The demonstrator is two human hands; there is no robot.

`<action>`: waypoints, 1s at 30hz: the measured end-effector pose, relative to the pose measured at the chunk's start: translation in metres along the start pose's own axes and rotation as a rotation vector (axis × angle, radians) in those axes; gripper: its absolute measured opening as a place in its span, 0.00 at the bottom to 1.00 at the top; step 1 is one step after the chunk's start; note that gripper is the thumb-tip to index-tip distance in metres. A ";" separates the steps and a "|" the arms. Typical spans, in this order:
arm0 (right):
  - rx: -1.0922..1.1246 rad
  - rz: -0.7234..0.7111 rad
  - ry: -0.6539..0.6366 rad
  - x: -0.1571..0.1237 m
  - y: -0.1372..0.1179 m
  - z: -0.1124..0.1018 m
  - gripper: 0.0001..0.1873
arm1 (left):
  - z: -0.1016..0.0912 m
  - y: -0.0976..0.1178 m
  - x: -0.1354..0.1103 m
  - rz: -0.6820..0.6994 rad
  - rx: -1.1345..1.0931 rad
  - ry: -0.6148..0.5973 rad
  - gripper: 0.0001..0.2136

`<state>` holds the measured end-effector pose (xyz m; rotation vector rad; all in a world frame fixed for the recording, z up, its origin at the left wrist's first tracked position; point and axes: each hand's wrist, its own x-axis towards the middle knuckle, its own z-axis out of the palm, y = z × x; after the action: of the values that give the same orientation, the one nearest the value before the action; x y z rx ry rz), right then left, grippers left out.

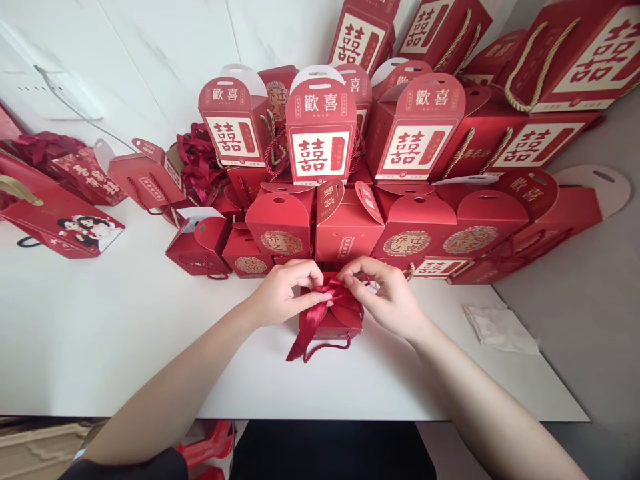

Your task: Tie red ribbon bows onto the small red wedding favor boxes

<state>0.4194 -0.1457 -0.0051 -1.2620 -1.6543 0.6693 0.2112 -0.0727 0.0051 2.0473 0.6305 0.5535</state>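
Observation:
A small red gift box [334,325] stands on the white table [100,333] just in front of me. A red satin ribbon [320,310] lies across its top, with one tail hanging down the front left. My left hand [286,293] pinches the ribbon from the left, fingers closed on it. From the right, my right hand [387,293] pinches the ribbon over the box's top. A thin red cord loop [325,347] hangs at the box's front.
Behind the box, several red gift boxes [320,133] with arched handles are stacked in rows. To the left lie a flat red bag [60,223], a tipped box [145,175] and loose ribbons [197,160]. White folded paper [500,328] lies at right near the table edge.

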 end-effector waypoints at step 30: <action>-0.038 -0.399 -0.203 0.007 0.024 0.000 0.07 | -0.001 -0.001 0.005 -0.099 -0.162 -0.037 0.12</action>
<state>0.4292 -0.1311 -0.0225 -0.8710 -2.0207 0.5328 0.2144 -0.0686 0.0058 1.8598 0.6404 0.4918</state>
